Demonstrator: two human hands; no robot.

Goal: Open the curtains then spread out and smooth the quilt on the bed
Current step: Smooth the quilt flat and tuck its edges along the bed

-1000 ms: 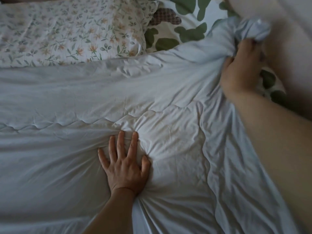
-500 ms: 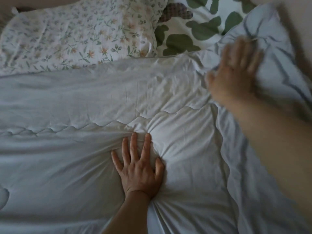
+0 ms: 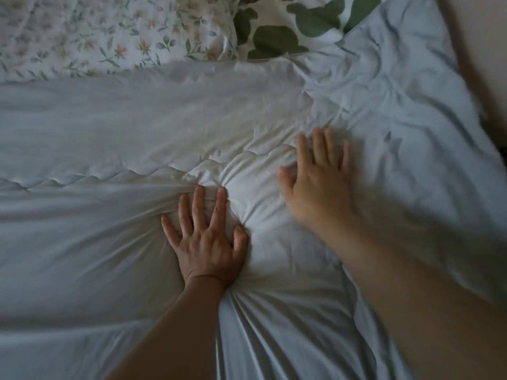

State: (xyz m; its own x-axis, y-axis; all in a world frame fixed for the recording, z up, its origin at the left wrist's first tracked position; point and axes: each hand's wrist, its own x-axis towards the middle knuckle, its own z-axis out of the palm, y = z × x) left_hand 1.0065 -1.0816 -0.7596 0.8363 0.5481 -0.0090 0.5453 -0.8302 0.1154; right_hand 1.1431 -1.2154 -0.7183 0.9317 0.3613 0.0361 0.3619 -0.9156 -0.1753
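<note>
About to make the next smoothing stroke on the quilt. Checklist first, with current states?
1. Left hand flat on the quilt, fingers spread: ok.
2. Right hand open on the quilt, gripping nothing: ok, though blurred.
3. Quilt's right side smooth: not ok, heavily creased.
4. Quilt's top edge straight below the floral pillow: ok.
5. Fabric flat around the left wrist: not ok, folds bunched.
6. Curtains open: cannot tell, out of view.

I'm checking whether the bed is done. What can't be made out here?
Curtains: outside the head view.
Quilt: head view, left and near edges cut off by the frame.
Right hand: head view, motion blur hides whether it touches the quilt.
Pillows: head view, tops cut off by the upper edge.
</note>
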